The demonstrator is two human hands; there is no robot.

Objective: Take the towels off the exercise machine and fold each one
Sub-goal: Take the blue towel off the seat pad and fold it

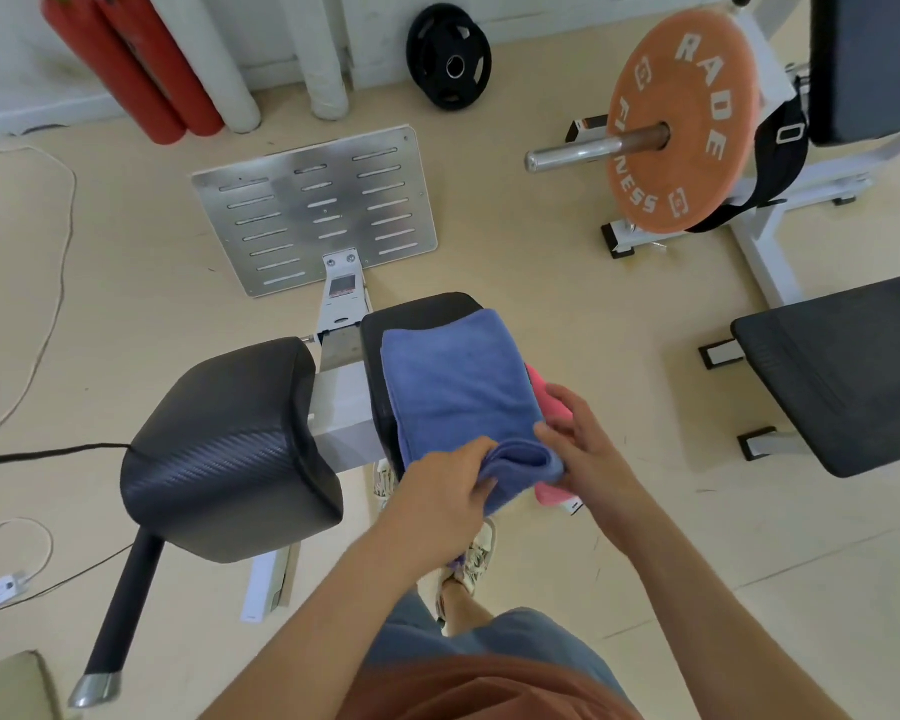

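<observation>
Soft matt blue towel (453,387), textured black vinyl pad (230,454)

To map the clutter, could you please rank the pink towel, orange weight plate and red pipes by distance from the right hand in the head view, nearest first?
1. pink towel, just beneath the right hand.
2. orange weight plate, ahead on the right.
3. red pipes, far left by the wall.

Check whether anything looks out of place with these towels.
Nothing damaged. The pink towel sticks out askew beneath the blue towel on the black pad; left hand and right hand bunch the blue one's near edge.
</observation>
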